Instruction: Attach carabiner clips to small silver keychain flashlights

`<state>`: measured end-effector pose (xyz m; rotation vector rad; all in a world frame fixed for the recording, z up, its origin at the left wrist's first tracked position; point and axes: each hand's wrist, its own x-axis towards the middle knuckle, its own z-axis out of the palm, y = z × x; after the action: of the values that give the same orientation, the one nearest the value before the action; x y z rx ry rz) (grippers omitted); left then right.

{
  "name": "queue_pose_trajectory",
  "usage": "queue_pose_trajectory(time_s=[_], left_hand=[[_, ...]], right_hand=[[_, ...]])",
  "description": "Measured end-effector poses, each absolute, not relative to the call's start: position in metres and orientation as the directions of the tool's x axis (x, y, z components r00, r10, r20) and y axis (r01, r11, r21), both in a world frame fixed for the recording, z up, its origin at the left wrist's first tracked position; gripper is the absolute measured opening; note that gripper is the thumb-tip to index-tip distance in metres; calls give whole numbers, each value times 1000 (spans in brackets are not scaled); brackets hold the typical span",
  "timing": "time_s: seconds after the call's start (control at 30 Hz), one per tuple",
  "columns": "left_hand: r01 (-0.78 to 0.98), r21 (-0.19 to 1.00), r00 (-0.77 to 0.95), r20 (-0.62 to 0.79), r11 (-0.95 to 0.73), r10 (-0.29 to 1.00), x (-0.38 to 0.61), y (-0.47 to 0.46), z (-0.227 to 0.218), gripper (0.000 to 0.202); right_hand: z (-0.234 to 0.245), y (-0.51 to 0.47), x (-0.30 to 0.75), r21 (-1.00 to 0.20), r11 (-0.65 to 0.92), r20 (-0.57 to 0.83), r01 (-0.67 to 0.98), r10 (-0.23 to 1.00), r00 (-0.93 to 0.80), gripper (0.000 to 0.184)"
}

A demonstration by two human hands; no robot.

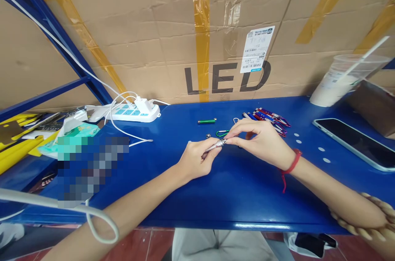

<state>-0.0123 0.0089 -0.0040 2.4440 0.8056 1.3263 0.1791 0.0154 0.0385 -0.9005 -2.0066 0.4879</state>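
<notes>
My left hand (199, 157) is closed around a small silver flashlight (217, 144), a slim metal tube that points up and to the right. At its far end, the thumb and fingertips of my right hand (257, 137) are pinched together on the tip. Just beyond the hands lie a green metal tube (206, 121), a tiny silver part (208, 135) and a green carabiner (221, 133). A pile of red, blue and silver keychain flashlights (268, 117) lies behind my right hand, which partly hides it.
Several pale discs (321, 149) lie right of my hand, near a phone (358, 142) and a drink cup with a straw (335, 82). A white power strip (135, 112) with cables stands back left. A large cardboard box (148, 39) walls off the blue table (247, 203).
</notes>
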Motion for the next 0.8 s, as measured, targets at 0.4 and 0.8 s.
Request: queue_pose_trajectory(time_s=[0.4,0.8], left_hand=[[432,367,484,676,-824,555,-12,8,-7,16],[504,385,494,606,-773,624,-13,18,-6,25]], right_hand=[[28,19,179,-707,494,329,505,863,-384,13],[20,33,185,-737,434,250,518,887,-389,24]])
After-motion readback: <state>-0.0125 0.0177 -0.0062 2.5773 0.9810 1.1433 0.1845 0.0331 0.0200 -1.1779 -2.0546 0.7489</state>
